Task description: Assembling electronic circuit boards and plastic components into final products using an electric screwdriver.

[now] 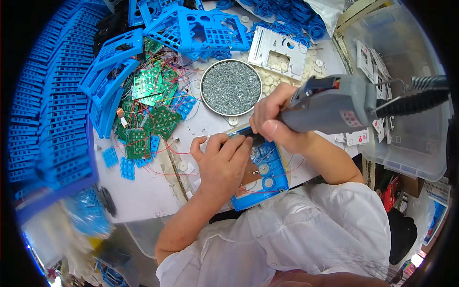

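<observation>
My right hand [277, 117] is wrapped round a grey electric screwdriver [315, 107], tilted with its front end down over the work. Beneath it a blue plastic housing [275, 184] lies at the table's front edge, with a brown board [251, 174] and thin red wires inside. My left hand [220, 165] rests over the left side of this housing, its bent fingers gripping near the upper end. Something black shows between the two hands; the screwdriver's tip is hidden there. Just beyond them stands a round dish of small metal screws [232, 87].
Green circuit boards [148, 83] with wires and blue keypads [127, 168] lie to the left. Blue frames [205, 31] pile up behind, beside a white panel [277, 52] and white discs. Stacked blue parts [57, 95] fill the far left; a clear bin [406, 148] stands right.
</observation>
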Tool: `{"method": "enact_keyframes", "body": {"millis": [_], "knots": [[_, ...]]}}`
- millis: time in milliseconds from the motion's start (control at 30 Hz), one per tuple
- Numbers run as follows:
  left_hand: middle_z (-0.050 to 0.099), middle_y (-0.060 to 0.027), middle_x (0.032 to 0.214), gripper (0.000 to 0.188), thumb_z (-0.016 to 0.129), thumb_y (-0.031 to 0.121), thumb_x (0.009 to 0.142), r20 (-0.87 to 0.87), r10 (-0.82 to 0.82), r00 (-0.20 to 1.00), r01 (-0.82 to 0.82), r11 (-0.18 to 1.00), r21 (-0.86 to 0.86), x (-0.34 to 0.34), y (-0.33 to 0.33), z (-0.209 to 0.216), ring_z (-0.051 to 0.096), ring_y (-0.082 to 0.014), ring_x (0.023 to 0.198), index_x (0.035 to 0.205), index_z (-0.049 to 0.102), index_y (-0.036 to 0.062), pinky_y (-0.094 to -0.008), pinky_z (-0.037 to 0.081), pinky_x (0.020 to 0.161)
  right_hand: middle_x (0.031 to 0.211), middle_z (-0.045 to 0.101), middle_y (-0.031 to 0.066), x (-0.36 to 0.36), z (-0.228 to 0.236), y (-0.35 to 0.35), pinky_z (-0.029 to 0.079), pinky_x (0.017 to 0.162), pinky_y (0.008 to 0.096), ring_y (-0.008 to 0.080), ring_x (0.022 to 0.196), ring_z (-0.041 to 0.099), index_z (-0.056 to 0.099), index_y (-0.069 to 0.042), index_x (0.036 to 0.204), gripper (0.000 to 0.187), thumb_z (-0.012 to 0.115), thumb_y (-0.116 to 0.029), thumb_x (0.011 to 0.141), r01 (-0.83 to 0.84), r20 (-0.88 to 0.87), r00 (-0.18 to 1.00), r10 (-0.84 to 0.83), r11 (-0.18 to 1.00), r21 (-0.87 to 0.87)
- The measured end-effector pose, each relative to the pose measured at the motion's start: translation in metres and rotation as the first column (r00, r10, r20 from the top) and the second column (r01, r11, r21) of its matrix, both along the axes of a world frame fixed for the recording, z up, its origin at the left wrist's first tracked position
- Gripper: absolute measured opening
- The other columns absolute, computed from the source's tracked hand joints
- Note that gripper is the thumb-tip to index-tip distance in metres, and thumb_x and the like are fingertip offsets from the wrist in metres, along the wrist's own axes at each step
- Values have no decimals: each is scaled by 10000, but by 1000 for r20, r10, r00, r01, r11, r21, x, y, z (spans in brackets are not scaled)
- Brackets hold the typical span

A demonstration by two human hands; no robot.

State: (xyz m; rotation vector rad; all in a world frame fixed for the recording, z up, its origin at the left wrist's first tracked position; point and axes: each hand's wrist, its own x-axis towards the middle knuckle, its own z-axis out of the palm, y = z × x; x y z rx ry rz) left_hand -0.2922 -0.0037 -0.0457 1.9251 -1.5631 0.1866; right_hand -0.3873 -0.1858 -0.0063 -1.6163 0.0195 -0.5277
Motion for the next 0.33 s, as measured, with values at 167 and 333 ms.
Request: {"method": "enact_keyframes", "body": {"millis": [167, 333], "knots": [[682, 43, 1043, 199, 777, 165, 787, -6, -12, 1000, 11, 1000, -25, 1, -4, 3, 596, -159, 975, 975, 732, 120, -475, 328, 969, 697, 530, 41, 0, -6, -2, 480, 617, 356, 139, 621, 504, 435, -84, 966, 250, 682, -122, 962, -55, -20, 998, 54, 996, -74], [637, -53, 1222, 398, 818, 246, 779, -185, -32, 982, 56, 991, 124, 11, 0, 1, 557, -213, 1144, 1129, 693, 104, -513, 336, 994, 698, 554, 51, 12, -2, -10, 511, 638, 354, 150, 645, 567, 438, -75, 992, 284, 714, -113, 941, -170, 64, 985, 162, 975, 140]]}}
